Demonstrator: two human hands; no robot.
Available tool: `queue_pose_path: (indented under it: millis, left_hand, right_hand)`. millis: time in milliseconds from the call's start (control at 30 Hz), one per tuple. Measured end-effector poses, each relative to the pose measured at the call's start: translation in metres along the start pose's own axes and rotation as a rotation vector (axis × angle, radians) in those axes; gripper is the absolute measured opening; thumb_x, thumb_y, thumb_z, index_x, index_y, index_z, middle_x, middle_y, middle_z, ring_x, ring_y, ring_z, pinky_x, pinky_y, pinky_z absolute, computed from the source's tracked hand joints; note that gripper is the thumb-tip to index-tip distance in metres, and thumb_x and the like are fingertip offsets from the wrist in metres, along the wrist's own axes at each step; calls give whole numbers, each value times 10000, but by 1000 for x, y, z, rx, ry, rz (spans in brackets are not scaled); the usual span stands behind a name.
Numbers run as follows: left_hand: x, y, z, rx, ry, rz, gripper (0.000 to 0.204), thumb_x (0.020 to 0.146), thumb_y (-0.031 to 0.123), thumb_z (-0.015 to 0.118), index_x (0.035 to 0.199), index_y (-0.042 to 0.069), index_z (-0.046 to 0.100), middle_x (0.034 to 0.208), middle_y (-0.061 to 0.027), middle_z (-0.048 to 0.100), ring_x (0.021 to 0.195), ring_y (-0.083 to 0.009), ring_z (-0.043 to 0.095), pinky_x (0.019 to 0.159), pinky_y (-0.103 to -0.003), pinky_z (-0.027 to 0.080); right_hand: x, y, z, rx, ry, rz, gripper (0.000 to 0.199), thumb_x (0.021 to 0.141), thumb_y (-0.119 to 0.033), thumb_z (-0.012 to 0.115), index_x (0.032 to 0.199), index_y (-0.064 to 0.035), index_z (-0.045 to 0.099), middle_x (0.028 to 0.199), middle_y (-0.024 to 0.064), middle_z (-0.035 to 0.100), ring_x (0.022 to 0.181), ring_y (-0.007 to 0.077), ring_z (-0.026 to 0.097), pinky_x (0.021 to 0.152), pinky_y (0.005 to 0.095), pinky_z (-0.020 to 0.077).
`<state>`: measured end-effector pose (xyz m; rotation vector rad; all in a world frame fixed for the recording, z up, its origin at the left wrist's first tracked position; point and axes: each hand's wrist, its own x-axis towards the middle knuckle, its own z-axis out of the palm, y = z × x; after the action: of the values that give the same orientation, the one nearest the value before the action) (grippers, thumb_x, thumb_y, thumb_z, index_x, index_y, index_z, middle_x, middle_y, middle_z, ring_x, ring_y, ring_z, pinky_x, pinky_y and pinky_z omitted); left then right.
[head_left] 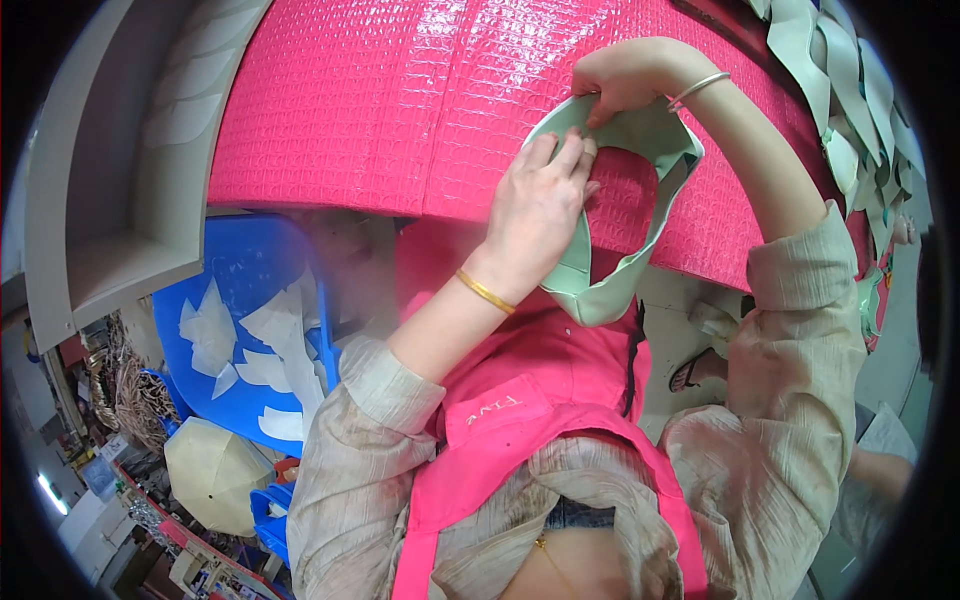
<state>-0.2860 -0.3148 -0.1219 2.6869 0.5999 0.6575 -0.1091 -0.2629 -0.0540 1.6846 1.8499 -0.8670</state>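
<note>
A pale green shoe upper [655, 140], bent into a loop with a white edge, is held over the near edge of the pink-covered table [400, 120]. My right hand [635, 75] curls over its far rim, thumb inside and fingers behind. From the left, my left hand [540, 205] grips the upper's left side, with fingertips against the inner face close to the right thumb. The near end of the loop hangs past the table edge in front of my pink apron [500, 410]. Part of its left wall is hidden under my left hand.
A blue bin [215, 395] with white cut pieces [265, 320] stands below the table's left end, beside a grey shelf [130, 150]. Similar pale green pieces [850, 90] hang at the far right. A beige umbrella [215, 475] is lower left; another person's arm [880, 472] shows at right.
</note>
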Motion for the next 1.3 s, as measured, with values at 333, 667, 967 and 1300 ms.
queue_pose_path:
  millis: [333,667,967,1300]
  left_hand:
    - [16,-14,-1,-43,-56,136,373,733,167,603,1066,8,548,912,-81,498,908,-227,489,825,-328,438]
    - [26,-12,6,24,-117,217,371,770,246,577,1091,62,557,961,-53,506,918,-202,473,850,-328,394]
    - [20,-1,-39,-634,-1040,573,262,733,317,622,701,59,594,699,-96,578,699,-261,577,666,-390,452]
    - [3,17,12,-56,-53,164,453,710,141,619,1105,-41,491,1079,-151,503,1022,-255,484,882,-336,416]
  right_hand:
    - [1,17,11,108,16,101,437,650,-272,693,970,7,593,832,178,622,751,255,610,644,351,471]
    - [-32,46,41,739,101,146,334,743,-212,651,979,14,583,790,46,593,707,104,549,636,256,442]
    - [-54,42,65,736,260,239,204,741,-109,661,880,32,614,735,49,628,682,73,549,648,259,453]
    - [-50,41,64,297,407,32,235,664,-108,668,832,39,594,736,189,606,703,309,597,656,370,459]
